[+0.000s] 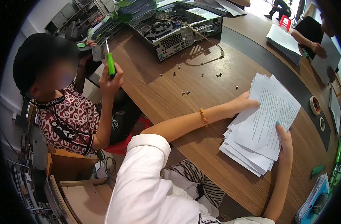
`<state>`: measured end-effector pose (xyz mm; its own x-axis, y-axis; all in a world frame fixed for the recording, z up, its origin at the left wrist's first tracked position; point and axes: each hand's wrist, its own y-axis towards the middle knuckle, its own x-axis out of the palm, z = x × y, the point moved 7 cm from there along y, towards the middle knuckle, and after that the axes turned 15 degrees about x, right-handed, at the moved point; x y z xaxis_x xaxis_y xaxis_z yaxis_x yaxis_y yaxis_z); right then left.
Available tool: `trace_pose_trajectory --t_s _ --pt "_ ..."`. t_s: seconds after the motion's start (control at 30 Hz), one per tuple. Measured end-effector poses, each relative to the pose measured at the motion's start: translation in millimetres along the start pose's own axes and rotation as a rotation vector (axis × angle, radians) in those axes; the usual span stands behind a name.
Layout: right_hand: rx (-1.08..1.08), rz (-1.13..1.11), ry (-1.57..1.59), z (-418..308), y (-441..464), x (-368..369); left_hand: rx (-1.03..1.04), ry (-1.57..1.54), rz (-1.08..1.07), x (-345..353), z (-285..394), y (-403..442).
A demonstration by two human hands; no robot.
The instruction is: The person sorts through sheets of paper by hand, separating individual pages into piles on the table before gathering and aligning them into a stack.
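A thick, uneven stack of printed papers (265, 115) lies on the wooden table in front of me. My left hand (242, 104) grips its upper left edge, the thumb resting on top of the sheets; a beaded bracelet (203, 117) circles that wrist. On the lower right side, my right hand (285, 140) holds the same stack, its thumb on the top sheet and the other fingers hidden by the papers. The sheets fan out a little at the top and at the lower left.
An open computer case (178, 31) sits at the back of the table, with small screws (202, 75) before it. At left, a person (69, 108) holds a green screwdriver (110, 64). Tape rolls (315, 105) and a clipped folder (314, 201) lie right. Another person (308, 35) holds a sheet.
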<state>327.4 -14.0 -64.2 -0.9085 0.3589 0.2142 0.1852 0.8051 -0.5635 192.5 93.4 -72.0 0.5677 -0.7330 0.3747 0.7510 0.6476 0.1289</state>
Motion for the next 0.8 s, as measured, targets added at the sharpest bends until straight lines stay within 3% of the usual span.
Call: trace_pose_trajectory --t_s 0.27,0.43,0.53,0.6,0.63,0.7,0.77,0.8 --pt "-0.047 -0.016 0.053 3 -2 -5 0.008 0.03 -0.054 7 2 0" --pt "-0.177 -0.032 0.142 8 2 -22 0.004 -0.162 -0.154 24 2 -5" --pt "-0.235 -0.009 0.141 8 -2 -24 0.069 0.06 -0.142 28 3 -10" --pt "-0.31 0.204 0.048 6 -6 -34 0.101 0.063 -0.119 29 -1 -9" --pt "-0.311 0.206 0.048 7 -10 -33 0.128 0.057 -0.094 29 -2 -10" --pt "-0.512 0.356 -0.271 -10 -28 -26 0.195 0.094 -0.092 34 0 -13" --pt "-0.576 0.41 -0.26 -17 -43 -16 0.259 0.126 -0.088 39 8 -14" --pt "-0.638 0.463 -0.247 -23 -54 -16 0.418 0.217 -0.089 44 25 -17"
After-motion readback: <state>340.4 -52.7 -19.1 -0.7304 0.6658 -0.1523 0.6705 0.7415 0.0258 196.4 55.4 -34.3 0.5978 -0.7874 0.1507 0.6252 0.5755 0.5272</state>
